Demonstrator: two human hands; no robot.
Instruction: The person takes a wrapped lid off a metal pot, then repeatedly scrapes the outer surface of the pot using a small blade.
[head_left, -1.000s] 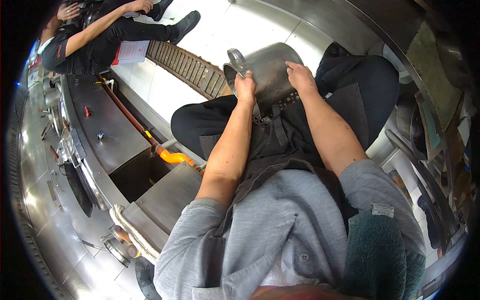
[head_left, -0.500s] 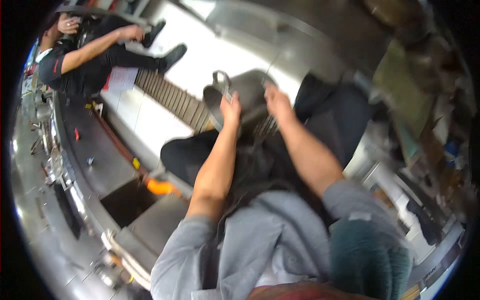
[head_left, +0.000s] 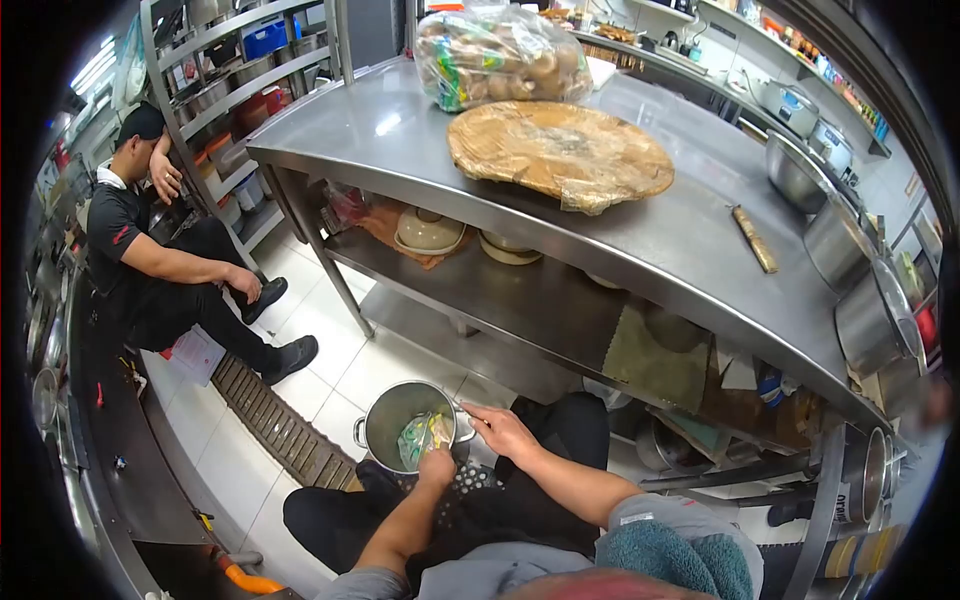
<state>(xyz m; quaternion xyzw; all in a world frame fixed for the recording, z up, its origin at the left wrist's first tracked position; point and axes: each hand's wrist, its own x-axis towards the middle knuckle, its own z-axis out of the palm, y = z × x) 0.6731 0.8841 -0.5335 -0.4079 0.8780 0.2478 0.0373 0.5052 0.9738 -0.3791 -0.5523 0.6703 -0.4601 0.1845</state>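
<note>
A deep metal pot [head_left: 383,408] stands upright between my knees, its open mouth facing up. Inside it lies a crumpled plastic packet [head_left: 416,437] with green and yellowish parts. My left hand [head_left: 437,467] reaches over the near rim, its fingers closed on the packet and partly hidden from me. At the pot's right side, my right hand [head_left: 503,431] grips the loop handle. The opposite handle [head_left: 360,433] is free.
A steel table [head_left: 700,190] bears a bag of mushrooms [head_left: 505,60] and a plastic-wrapped round wooden board [head_left: 560,150]. A person [head_left: 160,240] sits at the left. A floor grate [head_left: 280,415] runs beside my leg; an orange pipe [head_left: 250,580] is near.
The pot was tilted with both my hands at its handles; now it is upright. My left hand has left its handle and moved into the pot. My view has tilted up toward the table.
</note>
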